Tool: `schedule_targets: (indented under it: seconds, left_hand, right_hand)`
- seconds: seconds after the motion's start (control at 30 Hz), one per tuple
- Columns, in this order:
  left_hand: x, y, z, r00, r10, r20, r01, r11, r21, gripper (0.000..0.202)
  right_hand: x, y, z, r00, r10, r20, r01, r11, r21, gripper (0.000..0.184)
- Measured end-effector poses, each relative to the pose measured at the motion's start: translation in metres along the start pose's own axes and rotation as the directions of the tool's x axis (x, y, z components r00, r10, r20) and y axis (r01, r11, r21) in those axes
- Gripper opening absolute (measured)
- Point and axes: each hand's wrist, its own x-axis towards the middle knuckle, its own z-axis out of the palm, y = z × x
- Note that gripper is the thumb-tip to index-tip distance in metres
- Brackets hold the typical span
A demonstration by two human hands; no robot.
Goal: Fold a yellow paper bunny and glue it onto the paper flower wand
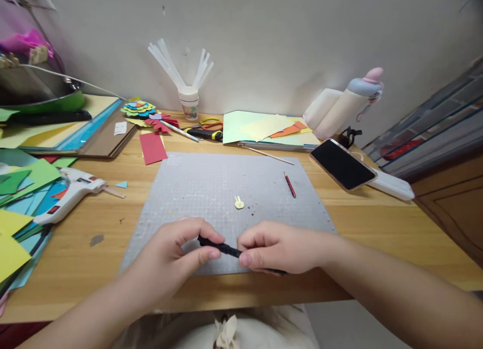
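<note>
While the paper rabbit [239, 203] lies loose on the mat [196, 188], cut out, face drawn, I have my left hand [184, 246] and right hand [273, 248] gripping one black pen [229, 250].

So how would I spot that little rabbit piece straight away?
Find the grey mat on the desk. Near its middle, beyond the left hand and right hand, lies a pale-yellow rabbit head. Unlike the slim red-and-black pencil to its right, it has two long ears and a dotted face.
</note>
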Motion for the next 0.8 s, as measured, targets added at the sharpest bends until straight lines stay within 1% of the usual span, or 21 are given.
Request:
schedule_targets:
  seconds: [0.07, 0.17, 0.3, 0.4, 0.5, 0.57, 0.6, 0.63, 0.67, 0.7, 0.73, 0.77, 0.8]
  left_hand:
    - [-0.002, 0.001, 0.001, 1.0, -0.002, 0.027, 0.001, 1.0, 0.031, 0.007]
    - [-0.001, 0.0, 0.002, 0.999, -0.019, 0.032, 0.018, 0.999, 0.026, 0.009]
    - [0.007, -0.002, -0.003, 0.997, -0.061, 0.051, 0.061, 0.998, 0.003, 0.009]
    - [0.016, 0.0, -0.008, 0.995, -0.08, 0.053, 0.081, 0.997, -0.008, 0.011]
    - [0.025, 0.004, -0.009, 0.995, -0.093, 0.028, 0.093, 0.995, 0.023, 0.013]
    - [0.033, 0.006, -0.012, 0.995, -0.094, 0.037, 0.093, 0.994, 0.05, 0.014]
    - [0.038, 0.007, -0.016, 0.995, -0.087, 0.042, 0.084, 0.994, 0.073, 0.015]
    - [0.044, 0.007, -0.022, 0.997, -0.076, 0.018, 0.073, 0.991, 0.107, 0.016]
    - [0.05, 0.007, -0.031, 0.998, -0.062, -0.03, 0.066, 0.987, 0.149, 0.018]
    - [0.057, 0.005, -0.042, 0.992, -0.045, -0.119, 0.068, 0.979, 0.193, 0.021]
    - [0.064, 0.002, -0.055, 0.959, -0.037, -0.281, 0.106, 0.966, 0.235, 0.025]
    - [0.07, -0.002, -0.069, 0.916, -0.043, -0.399, 0.156, 0.954, 0.256, 0.03]
    - [0.075, -0.009, -0.082, 0.863, -0.04, -0.504, 0.203, 0.941, 0.272, 0.035]
  right_hand:
    - [0.003, -0.001, 0.003, 0.997, -0.005, -0.074, -0.001, 0.996, -0.091, 0.036]
    - [0.008, -0.002, 0.007, 0.986, -0.057, -0.158, 0.02, 0.974, -0.227, 0.034]
    - [0.016, -0.005, 0.006, 0.966, -0.09, -0.243, -0.005, 0.931, -0.365, 0.032]
    - [0.022, -0.007, 0.003, 0.942, -0.168, -0.291, -0.005, 0.859, -0.511, 0.033]
    - [0.027, -0.009, 0.002, 0.91, -0.205, -0.361, -0.074, 0.776, -0.627, 0.032]
    - [0.028, -0.009, -0.001, 0.896, -0.214, -0.389, -0.125, 0.719, -0.684, 0.03]
    - [0.027, -0.009, -0.005, 0.886, -0.229, -0.403, -0.135, 0.704, -0.697, 0.028]
    - [0.026, -0.008, -0.01, 0.864, -0.264, -0.429, -0.131, 0.704, -0.698, 0.023]
    - [0.024, -0.006, -0.017, 0.828, -0.311, -0.467, -0.112, 0.724, -0.681, 0.02]
    - [0.021, -0.003, -0.025, 0.761, -0.371, -0.532, -0.084, 0.757, -0.648, 0.021]
    - [0.018, 0.001, -0.034, 0.663, -0.43, -0.613, -0.046, 0.794, -0.607, 0.027]
    - [0.015, 0.007, -0.043, 0.554, -0.454, -0.698, -0.015, 0.833, -0.553, 0.03]
    - [0.013, 0.014, -0.051, 0.445, -0.438, -0.781, 0.0, 0.872, -0.489, 0.031]
